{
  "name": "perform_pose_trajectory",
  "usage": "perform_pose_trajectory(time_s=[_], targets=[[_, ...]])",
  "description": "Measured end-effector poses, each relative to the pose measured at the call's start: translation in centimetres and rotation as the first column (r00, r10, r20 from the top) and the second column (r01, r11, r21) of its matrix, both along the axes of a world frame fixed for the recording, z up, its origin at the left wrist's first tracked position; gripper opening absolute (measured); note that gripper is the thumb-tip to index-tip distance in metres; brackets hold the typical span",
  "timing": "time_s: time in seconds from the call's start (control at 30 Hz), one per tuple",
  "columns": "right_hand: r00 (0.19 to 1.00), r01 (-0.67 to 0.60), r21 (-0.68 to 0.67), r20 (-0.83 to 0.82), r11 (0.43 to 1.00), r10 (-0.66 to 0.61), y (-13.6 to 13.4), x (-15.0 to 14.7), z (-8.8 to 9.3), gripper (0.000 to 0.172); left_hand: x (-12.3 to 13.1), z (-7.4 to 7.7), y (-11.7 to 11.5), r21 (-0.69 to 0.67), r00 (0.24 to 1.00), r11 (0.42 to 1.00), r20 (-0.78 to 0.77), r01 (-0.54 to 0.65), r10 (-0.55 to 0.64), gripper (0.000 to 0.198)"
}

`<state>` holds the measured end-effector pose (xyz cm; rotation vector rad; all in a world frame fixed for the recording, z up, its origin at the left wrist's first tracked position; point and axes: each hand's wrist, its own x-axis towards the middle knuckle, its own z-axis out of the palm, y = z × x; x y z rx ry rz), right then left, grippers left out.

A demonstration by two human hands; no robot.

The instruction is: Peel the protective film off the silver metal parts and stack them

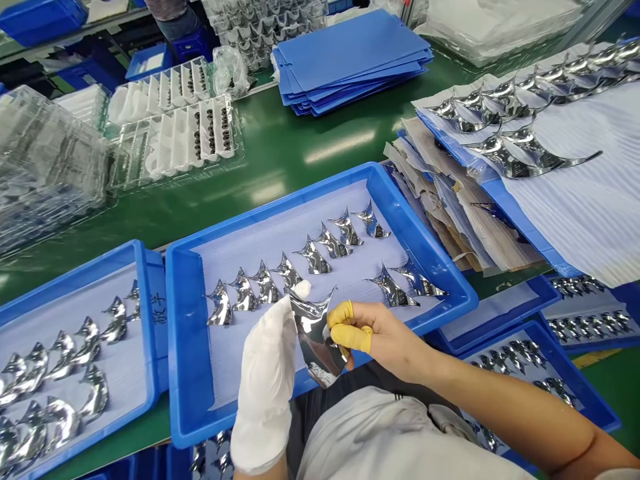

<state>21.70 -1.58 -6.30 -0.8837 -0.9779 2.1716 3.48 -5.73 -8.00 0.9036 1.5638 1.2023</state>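
Note:
A shiny curved chrome part point(319, 337) with pointed corners is held up in front of my body. My left hand point(267, 383), in a white glove, grips its left edge, the thumb near the top corner. Yellow finger covers sit on the thumb and index finger of my right hand point(365, 330), which pinches at the part's right edge. Whether something small is also between those fingers is hidden. Behind the held part lies a blue tray point(260, 208), lined with white sheet, where smaller-looking chrome parts point(313, 257) of like shape stand in a slanted row.
Another blue tray point(145, 320) of chrome parts stands at left. Blue sheets point(350, 57) are stacked at the back, near clear plastic trays point(183, 137). To the right, larger chrome pieces point(520, 150) rest on a paper-covered stack. More filled trays point(590, 407) sit lower right.

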Motion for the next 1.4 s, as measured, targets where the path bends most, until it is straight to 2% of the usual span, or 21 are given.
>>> perform_pose_trajectory(time_s=[0.13, 0.2, 0.27, 0.37, 0.5, 0.57, 0.63, 0.7, 0.77, 0.8, 0.87, 0.93, 1.0, 1.07, 1.17, 1.3, 1.4], targets=[[0.998, 0.024, -0.035, -0.048, 0.999, -0.026, 0.1, -0.1, 0.0, 0.023, 1.4, 1.8, 0.5, -0.039, 0.971, 0.989, 0.199, 0.143, -0.133, 0.052], [0.996, 0.036, -0.060, -0.074, 0.998, -0.040, 0.1, -0.2, -0.2, 0.027, 1.7, 2.2, 0.8, -0.058, 0.941, 0.984, 0.305, 0.171, -0.145, 0.059], [0.994, 0.043, -0.091, -0.096, 0.995, -0.052, 0.0, -0.4, -0.4, 0.029, 1.7, 2.4, 0.9, -0.070, 0.939, 0.989, 0.330, 0.129, -0.099, 0.051], [0.992, 0.035, -0.117, -0.116, 0.993, -0.048, -0.2, -0.5, -0.9, 0.029, 1.5, 2.1, 1.1, -0.041, 0.963, 0.998, 0.269, 0.045, -0.032, 0.032], [0.989, 0.023, -0.103, -0.145, 0.994, -0.038, -0.2, -0.7, -1.2, 0.028, 1.3, 2.0, 1.1, -0.012, 0.960, 0.999, 0.280, 0.033, -0.029, 0.029], [0.988, 0.041, -0.090, -0.142, 0.995, -0.054, -0.1, -0.8, -1.2, 0.027, 1.2, 2.1, 1.0, -0.028, 0.952, 0.997, 0.300, 0.074, -0.062, 0.039], [0.990, 0.074, -0.067, -0.119, 0.995, -0.081, -0.1, -0.9, -1.1, 0.025, 1.2, 2.4, 0.8, -0.063, 0.937, 0.984, 0.322, 0.168, -0.139, 0.061], [0.991, 0.097, -0.034, -0.094, 0.995, -0.100, 0.0, -0.9, -0.8, 0.024, 1.3, 2.7, 0.7, -0.111, 0.909, 0.949, 0.337, 0.295, -0.244, 0.081], [0.992, 0.108, 0.004, -0.066, 0.994, -0.108, 0.0, -1.0, -0.6, 0.024, 1.6, 3.0, 0.7, -0.134, 0.889, 0.919, 0.335, 0.372, -0.311, 0.089], [0.993, 0.109, 0.017, -0.058, 0.994, -0.107, -0.1, -1.0, -0.5, 0.025, 1.7, 3.1, 0.8, -0.135, 0.897, 0.922, 0.319, 0.362, -0.306, 0.089], [0.993, 0.100, 0.024, -0.060, 0.995, -0.098, -0.1, -1.0, -0.6, 0.027, 1.8, 3.2, 1.1, -0.099, 0.940, 0.966, 0.274, 0.240, -0.205, 0.084], [0.993, 0.081, 0.001, -0.089, 0.997, -0.080, -0.2, -1.0, -0.8, 0.029, 1.7, 3.2, 1.3, -0.056, 0.965, 0.994, 0.249, 0.093, -0.076, 0.070], [0.989, 0.065, -0.032, -0.131, 0.997, -0.069, -0.3, -1.0, -1.0, 0.031, 1.5, 3.1, 1.5, -0.032, 0.968, 0.999, 0.249, 0.000, 0.008, 0.053], [0.983, 0.063, -0.078, -0.168, 0.995, -0.075, -0.3, -1.1, -1.0, 0.032, 1.3, 2.9, 1.7, -0.028, 0.967, 0.999, 0.251, -0.042, 0.048, 0.044], [0.970, 0.053, -0.196, -0.224, 0.979, -0.097, -0.4, -1.5, -0.8, 0.035, 1.4, 2.9, 2.0, -0.053, 0.961, 0.995, 0.259, -0.086, 0.097, 0.042], [0.948, -0.009, -0.379, -0.297, 0.925, -0.112, -0.8, -2.3, -1.2, 0.039, 2.3, 3.2, 2.7, -0.090, 0.963, 0.988, 0.229, -0.125, 0.143, 0.030], [0.930, -0.025, -0.468, -0.336, 0.883, -0.152, -1.3, -2.9, -2.1, 0.039, 2.7, 3.4, 3.0, -0.106, 0.972, 0.984, 0.175, -0.143, 0.160, 0.032]])
